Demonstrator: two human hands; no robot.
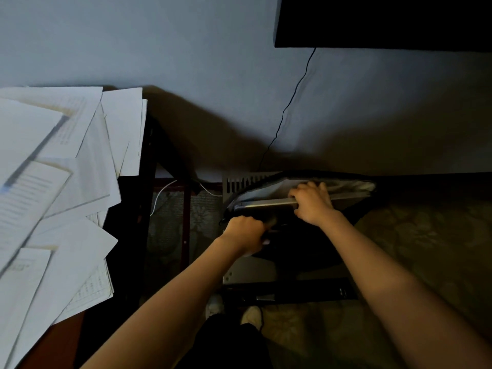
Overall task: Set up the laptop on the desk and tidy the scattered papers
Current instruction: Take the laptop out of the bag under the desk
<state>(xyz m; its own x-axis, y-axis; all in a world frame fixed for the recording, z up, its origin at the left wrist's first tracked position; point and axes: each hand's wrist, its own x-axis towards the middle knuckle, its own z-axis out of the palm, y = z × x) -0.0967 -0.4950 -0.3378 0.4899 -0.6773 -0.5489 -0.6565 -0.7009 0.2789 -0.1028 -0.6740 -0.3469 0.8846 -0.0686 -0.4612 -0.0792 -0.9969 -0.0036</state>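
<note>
Forearms come in from 6 o'clock, and I have the left hand [246,233] clenched on the near lip of the dark bag [306,241], which sits on the floor [426,235] at centre. At its 1 o'clock the right hand [312,206] wraps the top edge of the grey laptop [263,206], standing partly inside the open bag. Scattered papers [66,182] cover the table [64,342] at 9 o'clock, overlapping in a loose heap.

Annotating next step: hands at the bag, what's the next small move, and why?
Probably lift the laptop up out of the bag: the right hand grips its exposed edge, the left hand holds the bag's opening, and the rest sits inside.
</note>
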